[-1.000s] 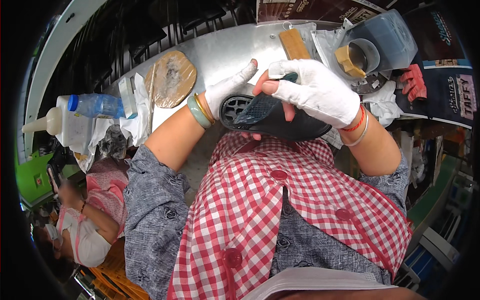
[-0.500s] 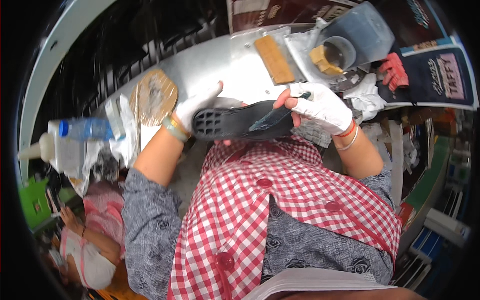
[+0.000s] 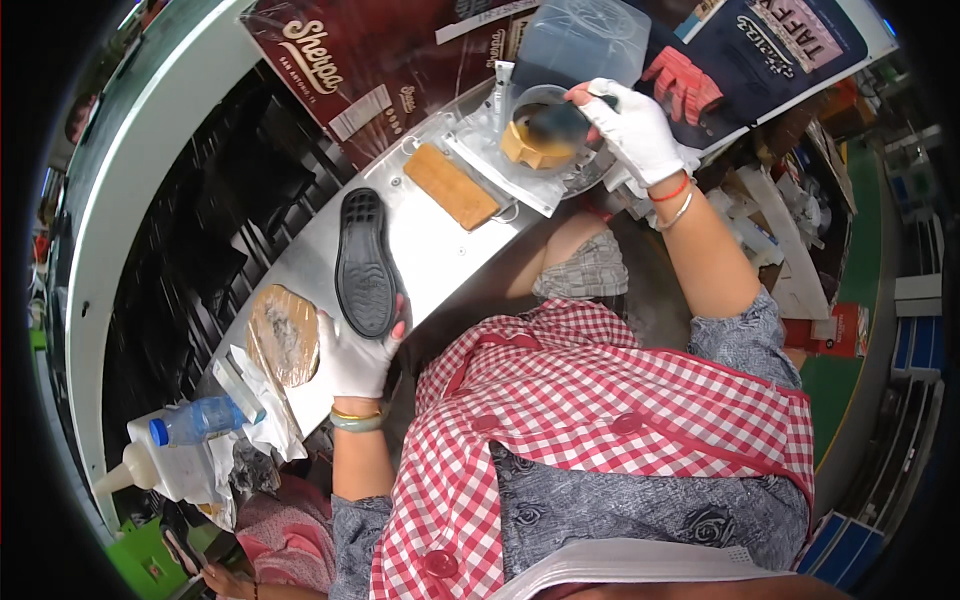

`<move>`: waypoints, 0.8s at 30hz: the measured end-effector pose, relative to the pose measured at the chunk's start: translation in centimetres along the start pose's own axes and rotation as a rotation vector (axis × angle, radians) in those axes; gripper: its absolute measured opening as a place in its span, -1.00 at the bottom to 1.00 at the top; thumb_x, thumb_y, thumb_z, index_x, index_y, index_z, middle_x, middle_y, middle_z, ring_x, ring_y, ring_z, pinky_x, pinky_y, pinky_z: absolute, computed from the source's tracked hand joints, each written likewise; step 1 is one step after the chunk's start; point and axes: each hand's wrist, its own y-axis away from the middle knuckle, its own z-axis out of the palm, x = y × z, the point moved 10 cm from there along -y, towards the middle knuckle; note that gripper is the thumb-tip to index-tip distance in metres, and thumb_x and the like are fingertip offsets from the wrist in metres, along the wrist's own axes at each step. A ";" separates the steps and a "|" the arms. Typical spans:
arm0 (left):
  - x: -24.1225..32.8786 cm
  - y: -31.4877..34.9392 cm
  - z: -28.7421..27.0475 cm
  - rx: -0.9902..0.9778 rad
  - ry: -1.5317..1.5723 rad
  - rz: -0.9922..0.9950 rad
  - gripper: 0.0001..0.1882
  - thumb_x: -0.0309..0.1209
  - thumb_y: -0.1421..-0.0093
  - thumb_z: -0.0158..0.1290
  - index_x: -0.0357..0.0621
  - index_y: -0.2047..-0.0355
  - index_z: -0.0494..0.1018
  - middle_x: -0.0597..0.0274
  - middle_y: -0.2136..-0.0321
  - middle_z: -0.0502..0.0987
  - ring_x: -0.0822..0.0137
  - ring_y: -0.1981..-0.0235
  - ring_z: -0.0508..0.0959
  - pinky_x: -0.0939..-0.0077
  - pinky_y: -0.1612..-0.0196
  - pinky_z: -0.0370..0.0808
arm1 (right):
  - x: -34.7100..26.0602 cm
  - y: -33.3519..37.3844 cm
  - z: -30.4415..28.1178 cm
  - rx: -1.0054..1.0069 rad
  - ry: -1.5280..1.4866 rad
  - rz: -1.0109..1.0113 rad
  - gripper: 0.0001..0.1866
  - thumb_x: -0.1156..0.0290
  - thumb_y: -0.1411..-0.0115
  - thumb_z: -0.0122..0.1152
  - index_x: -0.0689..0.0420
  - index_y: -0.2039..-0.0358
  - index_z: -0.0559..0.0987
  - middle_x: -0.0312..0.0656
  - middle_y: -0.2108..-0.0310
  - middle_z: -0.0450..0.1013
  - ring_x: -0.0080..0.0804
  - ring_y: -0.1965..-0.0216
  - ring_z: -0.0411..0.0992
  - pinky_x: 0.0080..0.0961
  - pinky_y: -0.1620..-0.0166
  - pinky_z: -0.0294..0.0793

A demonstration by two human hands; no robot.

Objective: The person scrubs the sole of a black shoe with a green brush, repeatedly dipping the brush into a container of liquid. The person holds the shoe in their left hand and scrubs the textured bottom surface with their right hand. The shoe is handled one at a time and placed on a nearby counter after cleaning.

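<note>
A black shoe sole (image 3: 365, 262) with a grid of square hollows at its far end points away from me over the metal table. My left hand (image 3: 352, 362), in a white fingerless glove, grips the sole's near end, fingers along its right edge. To the right, my right hand (image 3: 632, 132), gloved the same way, pinches a thin dark brush over a clear round cup (image 3: 540, 97). The brush's lower end is a dark blur at the cup's mouth. Yellowish-brown material (image 3: 535, 150) covers the cup's near rim.
A tan block (image 3: 450, 186) lies on the metal table (image 3: 425, 265). Beyond the cup are a clear plastic container (image 3: 590, 42) and a red glove (image 3: 685, 85). A wrapped brown disc (image 3: 284, 335), blue-capped bottle (image 3: 205, 421) and white squeeze bottle (image 3: 150, 465) sit left. Another person's arm (image 3: 230, 582) shows lower left.
My right hand has left the sole and moved up and right to the cup with the brush. My left hand has swung the sole left, turning it from crosswise to lengthwise.
</note>
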 end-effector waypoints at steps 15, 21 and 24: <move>-3.9 -1.7 0.8 0.067 0.052 0.033 -0.50 -0.03 -0.24 -0.14 -0.05 -0.07 0.28 0.12 0.02 0.40 -0.06 0.10 0.44 0.20 0.24 0.47 | 1.3 0.1 -0.4 0.026 -0.055 0.007 -0.78 0.26 -0.17 0.14 0.14 0.30 0.59 -0.39 0.52 0.47 -0.74 0.66 0.29 -0.74 0.56 0.28; -3.8 -2.0 2.1 -0.042 0.107 0.034 -0.48 -0.08 -0.22 -0.07 -0.08 -0.10 0.26 0.04 -0.04 0.34 -0.15 0.03 0.38 0.00 0.10 0.44 | 4.3 0.1 -1.4 0.015 -0.223 0.099 -0.74 0.23 -0.19 0.10 0.16 0.32 0.58 -0.34 0.51 0.49 -0.68 0.70 0.33 -0.75 0.64 0.22; -3.8 -2.2 3.1 -0.084 0.109 0.050 -0.47 -0.09 -0.20 -0.04 -0.08 -0.09 0.27 0.05 -0.04 0.34 -0.17 0.03 0.38 0.03 0.11 0.45 | 4.9 1.4 -0.1 0.048 -0.531 0.196 -0.77 0.26 -0.19 0.09 0.17 0.35 0.56 -0.33 0.49 0.49 -0.69 0.68 0.33 -0.82 0.66 0.14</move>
